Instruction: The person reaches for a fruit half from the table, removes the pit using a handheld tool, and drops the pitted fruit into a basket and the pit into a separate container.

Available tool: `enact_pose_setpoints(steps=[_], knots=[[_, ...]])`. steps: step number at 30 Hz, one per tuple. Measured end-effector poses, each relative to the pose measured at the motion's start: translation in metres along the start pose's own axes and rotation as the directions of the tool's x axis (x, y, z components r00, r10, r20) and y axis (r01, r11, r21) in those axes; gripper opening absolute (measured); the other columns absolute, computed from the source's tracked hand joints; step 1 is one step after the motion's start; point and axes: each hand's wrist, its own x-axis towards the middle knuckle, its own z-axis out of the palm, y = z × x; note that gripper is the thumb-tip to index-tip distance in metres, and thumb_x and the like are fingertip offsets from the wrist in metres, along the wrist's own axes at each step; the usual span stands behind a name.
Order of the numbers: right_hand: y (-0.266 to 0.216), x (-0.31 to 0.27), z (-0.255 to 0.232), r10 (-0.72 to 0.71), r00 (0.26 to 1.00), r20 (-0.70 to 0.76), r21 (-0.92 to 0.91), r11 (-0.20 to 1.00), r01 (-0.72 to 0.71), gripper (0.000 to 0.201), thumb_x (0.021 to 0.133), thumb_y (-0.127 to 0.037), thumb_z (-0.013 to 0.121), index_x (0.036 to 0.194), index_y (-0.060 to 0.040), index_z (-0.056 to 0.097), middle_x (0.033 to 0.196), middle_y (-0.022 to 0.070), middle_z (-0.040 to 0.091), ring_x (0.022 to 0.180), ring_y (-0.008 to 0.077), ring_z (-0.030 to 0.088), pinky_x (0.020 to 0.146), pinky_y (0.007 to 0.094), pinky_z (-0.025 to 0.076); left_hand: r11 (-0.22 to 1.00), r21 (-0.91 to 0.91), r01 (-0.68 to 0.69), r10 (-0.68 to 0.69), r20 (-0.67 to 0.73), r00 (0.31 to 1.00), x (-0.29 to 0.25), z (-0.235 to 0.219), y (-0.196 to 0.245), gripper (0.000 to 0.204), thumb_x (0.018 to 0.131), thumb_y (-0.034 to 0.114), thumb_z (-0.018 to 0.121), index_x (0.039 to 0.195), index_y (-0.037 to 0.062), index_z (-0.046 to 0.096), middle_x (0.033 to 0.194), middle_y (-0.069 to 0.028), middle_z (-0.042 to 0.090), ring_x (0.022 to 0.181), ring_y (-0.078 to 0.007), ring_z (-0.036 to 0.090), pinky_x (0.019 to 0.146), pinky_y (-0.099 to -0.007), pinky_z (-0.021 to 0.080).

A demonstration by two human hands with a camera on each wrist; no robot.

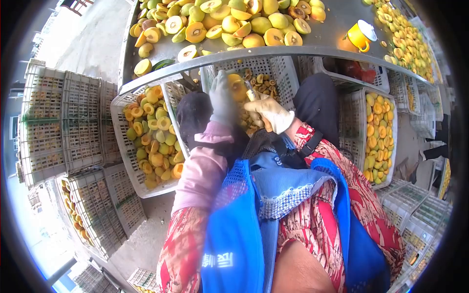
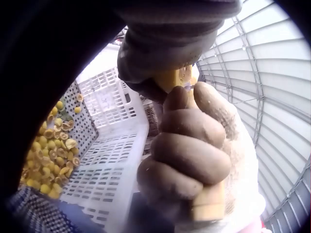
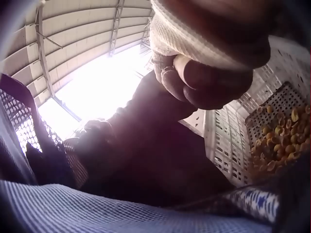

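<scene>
My gloved left hand point(image 1: 222, 97), blurred in the head view, holds a yellow peach half point(image 1: 237, 88) over a white crate point(image 1: 286, 73) between the knees. From the left wrist, the glove covers most of the fruit point(image 2: 167, 80). Close beside it, my right hand point(image 1: 270, 111), also gloved, grips a tool by its yellowish wooden handle point(image 2: 209, 204). The tool's working end is at the peach, mostly hidden by the fingers. Cut peach pieces and pits point(image 1: 264, 84) lie in the crate below. In the right wrist view the right glove point(image 3: 209, 73) shows from below.
A metal table point(image 1: 337, 29) with many halved peaches point(image 1: 195, 31) and a yellow mug point(image 1: 361, 36) stands in front. A crate of peach halves point(image 1: 154, 132) sits at the left, another point(image 1: 378, 139) at the right. Stacked crates point(image 1: 63, 117) stand farther left.
</scene>
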Motion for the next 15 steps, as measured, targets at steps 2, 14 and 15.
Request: enact_pose_setpoints(steps=[2, 14, 15], knots=[[0.007, 0.007, -0.001, -0.152, 0.986, -0.063, -0.023, 0.988, 0.151, 0.012, 0.082, -0.016, 0.060, 0.090, -0.0095, 0.054, 0.059, -0.0010, 0.046, 0.044, 0.0088, 0.044, 0.039, 0.0225, 0.035, 0.604, -0.661, 0.445, -0.455, 0.173, 0.874, 0.016, -0.021, 0.010, 0.037, 0.074, 0.007, 0.064, 0.108, -0.0020, 0.054, 0.094, -0.0135, 0.064, 0.087, -0.0331, 0.061, 0.080, -0.0391, 0.050], [-0.009, 0.005, 0.043, -0.663, 0.711, -0.233, -0.850, 0.494, 0.182, 0.030, 0.084, -0.033, 0.058, 0.104, -0.0108, 0.059, 0.096, 0.0165, 0.063, 0.091, 0.0350, 0.061, 0.079, 0.0427, 0.047, 0.704, -0.516, 0.488, -0.503, 0.123, 0.855, -0.002, -0.014, 0.012, 0.031, 0.097, 0.017, 0.045, 0.119, -0.0034, 0.052, 0.111, -0.0155, 0.058, 0.100, -0.0238, 0.057, 0.085, -0.0318, 0.046], [-0.010, 0.002, 0.043, -0.669, 0.709, -0.223, -0.844, 0.496, 0.202, 0.028, 0.084, -0.032, 0.058, 0.102, -0.0113, 0.060, 0.094, 0.0156, 0.063, 0.089, 0.0341, 0.061, 0.077, 0.0426, 0.048, 0.875, -0.273, 0.399, -0.389, 0.093, 0.917, 0.002, -0.024, 0.023, 0.030, 0.096, 0.015, 0.044, 0.118, -0.0037, 0.052, 0.112, -0.0184, 0.058, 0.101, -0.0282, 0.057, 0.086, -0.0344, 0.046]])
